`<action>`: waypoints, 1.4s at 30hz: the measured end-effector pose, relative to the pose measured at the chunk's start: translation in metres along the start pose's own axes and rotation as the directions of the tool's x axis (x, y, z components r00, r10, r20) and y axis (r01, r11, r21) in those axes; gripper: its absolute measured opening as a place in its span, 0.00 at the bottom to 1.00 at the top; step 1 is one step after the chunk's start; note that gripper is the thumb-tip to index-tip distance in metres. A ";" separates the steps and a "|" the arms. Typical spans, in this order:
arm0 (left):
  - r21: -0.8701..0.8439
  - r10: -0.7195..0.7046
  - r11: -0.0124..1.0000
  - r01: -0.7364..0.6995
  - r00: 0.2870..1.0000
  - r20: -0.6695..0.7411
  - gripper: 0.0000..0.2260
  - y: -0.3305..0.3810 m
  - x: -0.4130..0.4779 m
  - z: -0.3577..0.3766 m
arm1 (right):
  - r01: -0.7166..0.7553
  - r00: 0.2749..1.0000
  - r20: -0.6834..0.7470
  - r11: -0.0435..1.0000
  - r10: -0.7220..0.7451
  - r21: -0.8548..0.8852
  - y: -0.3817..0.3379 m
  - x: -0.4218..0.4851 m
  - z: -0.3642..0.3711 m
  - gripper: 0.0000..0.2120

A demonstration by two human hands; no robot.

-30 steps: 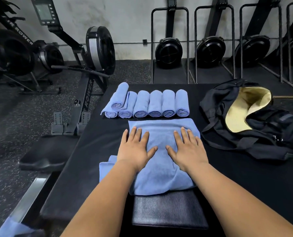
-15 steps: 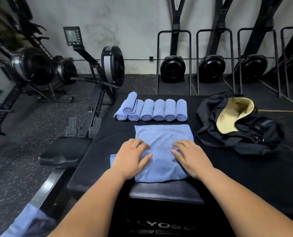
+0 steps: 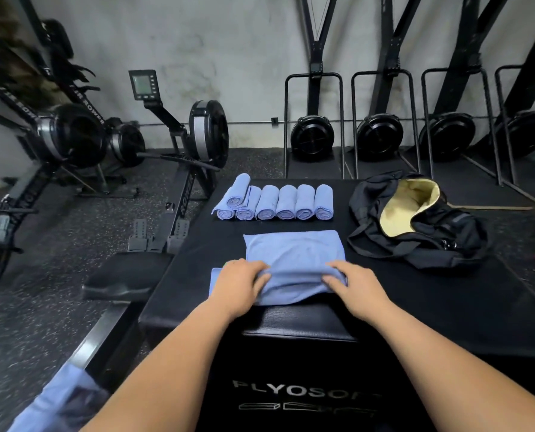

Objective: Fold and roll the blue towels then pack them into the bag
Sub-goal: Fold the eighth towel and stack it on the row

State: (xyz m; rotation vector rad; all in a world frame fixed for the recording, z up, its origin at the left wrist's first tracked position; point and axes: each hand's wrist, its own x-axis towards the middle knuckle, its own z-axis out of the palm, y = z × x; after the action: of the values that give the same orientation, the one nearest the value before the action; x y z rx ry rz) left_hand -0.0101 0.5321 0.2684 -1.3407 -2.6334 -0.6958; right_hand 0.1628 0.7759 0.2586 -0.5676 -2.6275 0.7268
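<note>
Both hands (image 3: 238, 283) now curl the towel's (image 3: 294, 254) near edge up

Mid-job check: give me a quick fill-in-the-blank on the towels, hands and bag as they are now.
1. The left hand and right hand grip the flat towel at its ___ edge.
2. The open bag shows a ___ lining.
3. One rolled towel lies atop the row at its ___ end.
Missing: near; yellow; left.

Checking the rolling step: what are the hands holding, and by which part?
The left hand and right hand grip the blue towel by its raised near edge, one at each side.
</note>
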 end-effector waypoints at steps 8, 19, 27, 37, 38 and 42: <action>0.130 -0.248 0.958 0.256 0.966 -0.074 0.22 0.003 0.031 -0.031 | -0.045 0.982 -0.186 0.982 0.010 -0.185 -0.008 0.038 -0.032 0.18; 0.152 0.158 0.974 -0.169 0.984 0.082 0.14 -0.013 -0.003 0.023 | 0.364 0.931 0.074 0.892 -0.358 -0.267 0.006 0.001 0.024 0.09; 0.099 -0.142 0.984 0.148 0.988 -0.066 0.15 -0.017 0.018 -0.001 | -0.047 0.974 -0.228 0.974 -0.005 -0.222 0.007 0.020 0.003 0.07; 0.154 0.362 0.918 -0.365 0.931 0.046 0.15 0.001 -0.006 0.008 | 0.505 0.861 0.124 0.799 -0.493 -0.328 -0.001 -0.007 0.015 0.12; 0.167 0.390 0.901 -0.401 0.916 0.096 0.15 0.000 -0.009 0.011 | 0.506 0.860 0.130 0.796 -0.493 -0.332 0.002 -0.009 0.018 0.11; 0.144 0.370 0.916 -0.375 0.927 0.065 0.06 -0.009 -0.014 0.020 | 0.371 0.921 -0.009 0.887 -0.388 -0.275 0.005 -0.002 0.026 0.09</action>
State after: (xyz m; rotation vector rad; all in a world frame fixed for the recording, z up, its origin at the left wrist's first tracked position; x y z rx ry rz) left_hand -0.0066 0.5263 0.2435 -1.7494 -2.2941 -0.4085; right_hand 0.1550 0.7680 0.2343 -0.1250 -2.6749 0.2275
